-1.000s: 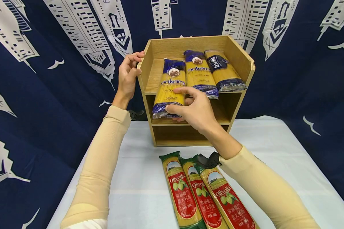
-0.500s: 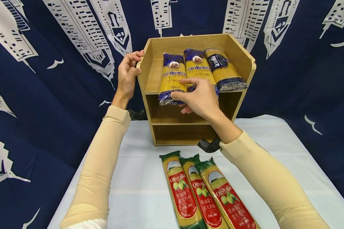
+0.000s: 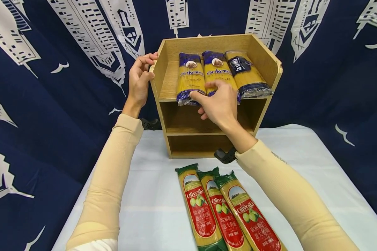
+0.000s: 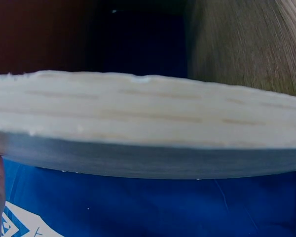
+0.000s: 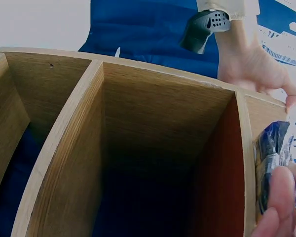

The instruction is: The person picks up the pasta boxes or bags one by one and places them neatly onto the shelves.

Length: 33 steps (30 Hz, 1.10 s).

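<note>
My left hand (image 3: 139, 82) grips the left side panel (image 3: 158, 75) of a small wooden shelf unit (image 3: 207, 41), thumb at the front edge and fingers on the outer side. On the top level lies a yellow and blue "ankara" pack of spaghetti (image 3: 190, 78). My right hand (image 3: 221, 106) holds its lower end, with the thumb on the wrapper; some fingers are hidden behind. In the right wrist view the crinkled pack end (image 5: 274, 143) shows beside the fingertips (image 5: 282, 185). A second ankara pack (image 3: 218, 66) and a "la sfiija"-like labelled pack (image 3: 248, 75) lie to its right.
Three green-ended "Olivoilà" spaghetti packs (image 3: 201, 209) lie side by side on the white tablecloth (image 3: 150, 195) before the unit. Beneath the top level are two lower compartments (image 3: 191, 120). A dark blue patterned cloth (image 3: 81, 104) hangs behind.
The left ankara pack has slid up and back onto the top level, level with its neighbours, with my right hand following. My left hand has kept its place on the side panel.
</note>
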Tool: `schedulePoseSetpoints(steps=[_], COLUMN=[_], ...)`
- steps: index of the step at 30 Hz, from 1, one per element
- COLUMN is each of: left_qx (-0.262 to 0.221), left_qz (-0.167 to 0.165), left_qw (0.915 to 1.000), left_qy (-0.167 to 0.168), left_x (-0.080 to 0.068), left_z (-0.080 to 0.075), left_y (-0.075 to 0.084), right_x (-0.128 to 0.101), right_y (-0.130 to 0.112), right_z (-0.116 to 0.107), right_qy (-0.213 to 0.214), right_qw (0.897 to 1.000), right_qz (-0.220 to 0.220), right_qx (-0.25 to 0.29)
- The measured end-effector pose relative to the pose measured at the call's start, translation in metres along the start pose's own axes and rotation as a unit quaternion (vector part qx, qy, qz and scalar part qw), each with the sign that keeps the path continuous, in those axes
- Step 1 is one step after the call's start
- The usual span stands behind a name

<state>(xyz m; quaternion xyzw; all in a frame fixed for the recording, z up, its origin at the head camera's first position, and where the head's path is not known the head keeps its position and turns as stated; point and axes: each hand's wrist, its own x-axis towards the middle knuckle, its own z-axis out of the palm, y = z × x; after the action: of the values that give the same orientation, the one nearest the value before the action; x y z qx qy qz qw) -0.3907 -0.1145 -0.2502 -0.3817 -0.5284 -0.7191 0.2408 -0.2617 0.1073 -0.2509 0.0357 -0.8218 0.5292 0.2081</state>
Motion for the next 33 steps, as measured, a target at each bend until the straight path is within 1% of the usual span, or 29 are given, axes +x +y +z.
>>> schedulePoseSetpoints(steps=[4,10,17,20,24,30,33], left_qx=[0.004,0.007,0.005,0.005,0.006,-0.001,-0.006], left_qz=[-0.002,-0.003,-0.002,-0.004,0.0,0.004,0.004], left_qw=[1.0,1.0,1.0,1.0,1.0,1.0,1.0], left_qy=[0.002,-0.001,0.004,0.002,0.006,0.007,0.004], left_x=[-0.002,-0.004,-0.003,-0.003,-0.003,-0.003,-0.001], left_z=[0.0,0.001,0.002,0.002,0.001,0.002,0.003], left_y=[0.002,0.002,0.002,0.002,0.002,0.003,0.005], right_x=[-0.006,-0.024,-0.049,-0.061,-0.075,-0.098,-0.11], right_y=[0.001,0.0,0.001,0.006,0.013,0.024,0.032], right_z=[-0.002,-0.012,-0.033,-0.045,-0.059,-0.075,-0.084], right_qy=[-0.016,-0.045,-0.055,-0.059,-0.071,-0.113,-0.126], right_qw=[1.0,0.999,0.998,0.998,0.996,0.992,0.99], right_qz=[-0.013,-0.01,-0.029,-0.034,-0.03,-0.011,0.0], right_qx=[0.003,-0.005,-0.002,0.017,0.049,0.063,0.062])
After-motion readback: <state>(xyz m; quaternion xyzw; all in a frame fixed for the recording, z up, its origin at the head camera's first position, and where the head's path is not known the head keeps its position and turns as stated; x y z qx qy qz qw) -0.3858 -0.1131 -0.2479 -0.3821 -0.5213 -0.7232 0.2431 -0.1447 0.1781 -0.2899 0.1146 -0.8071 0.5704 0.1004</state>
